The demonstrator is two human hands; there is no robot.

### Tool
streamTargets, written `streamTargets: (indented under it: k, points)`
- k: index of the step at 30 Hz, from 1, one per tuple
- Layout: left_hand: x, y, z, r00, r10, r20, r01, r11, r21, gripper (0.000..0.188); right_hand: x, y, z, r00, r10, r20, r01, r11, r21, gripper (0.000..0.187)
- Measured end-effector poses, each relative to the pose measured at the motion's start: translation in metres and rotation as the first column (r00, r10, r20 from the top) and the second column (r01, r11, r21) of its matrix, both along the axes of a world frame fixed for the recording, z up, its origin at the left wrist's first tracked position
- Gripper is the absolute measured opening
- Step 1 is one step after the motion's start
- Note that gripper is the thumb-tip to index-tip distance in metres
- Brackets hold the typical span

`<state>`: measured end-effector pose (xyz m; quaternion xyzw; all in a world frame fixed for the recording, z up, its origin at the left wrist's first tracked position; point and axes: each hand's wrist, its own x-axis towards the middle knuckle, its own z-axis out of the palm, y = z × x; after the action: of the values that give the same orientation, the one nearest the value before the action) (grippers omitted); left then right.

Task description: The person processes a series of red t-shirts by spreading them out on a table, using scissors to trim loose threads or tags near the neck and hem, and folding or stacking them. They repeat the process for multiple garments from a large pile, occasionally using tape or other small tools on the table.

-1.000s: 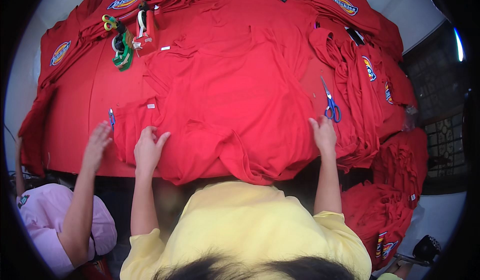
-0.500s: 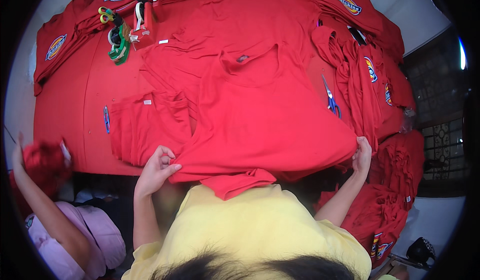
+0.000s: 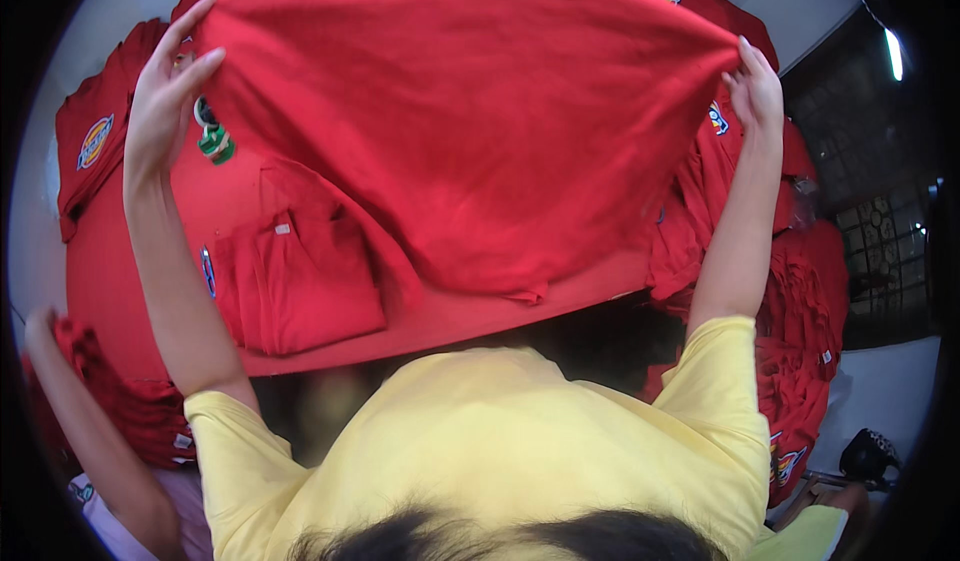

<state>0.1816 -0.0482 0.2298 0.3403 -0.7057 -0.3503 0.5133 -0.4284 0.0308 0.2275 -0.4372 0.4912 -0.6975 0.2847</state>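
A red T-shirt (image 3: 470,111) is spread wide and raised above the table, its lower part billowing toward me. At its left edge is my left hand (image 3: 165,96), thumb and forefinger stretched apart against the cloth; the other fingers are partly hidden. My right hand (image 3: 757,91) pinches the opposite edge, pulling the fabric to a point. On the table below the left side lies a folded red garment (image 3: 300,286) with a small white label. Blue thread snips (image 3: 207,271) lie beside it, near my left forearm.
A green tape dispenser (image 3: 215,143) stands partly hidden behind the shirt. Red garments with printed emblems (image 3: 95,143) lie along the table's far side, and more are piled at the right (image 3: 795,331). A co-worker's arm (image 3: 95,446) is at the lower left beside red cloth.
Both my hands have risen and moved away from me, lifting the shirt off the table. It now hides the scissors and most of the far table. The co-worker's arm has shifted slightly downward.
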Motion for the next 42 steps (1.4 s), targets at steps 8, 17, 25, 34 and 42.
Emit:
streamTargets:
  k: [8,17,25,34,42]
  points:
    - [0.03,-0.104,0.069,0.917,0.085,0.389,-0.025,0.987,-0.156,0.029,-0.036,-0.081,0.056,0.991,-0.059,-0.118,0.065,0.997,0.047,0.021]
    - [0.042,-0.126,0.093,0.415,0.784,0.462,-0.227,0.58,-0.782,0.022,0.039,-0.052,0.091,0.776,0.198,-0.599,-0.265,0.964,-0.025,0.059]
    - [0.042,-0.071,0.006,0.662,0.477,-0.579,-0.75,0.426,-0.506,0.033,0.133,0.022,0.078,0.902,-0.064,-0.427,-0.263,0.702,-0.662,0.019]
    - [-0.263,0.027,-0.084,0.848,-0.408,-0.338,0.499,0.829,0.251,0.037,0.208,-0.073,0.01,0.549,-0.131,-0.826,-0.043,0.982,-0.184,0.022]
    - [-0.305,0.028,-0.126,0.724,-0.227,-0.651,0.625,0.615,0.481,0.042,0.093,-0.038,-0.012,0.778,0.596,0.2,-0.601,0.798,-0.041,0.012]
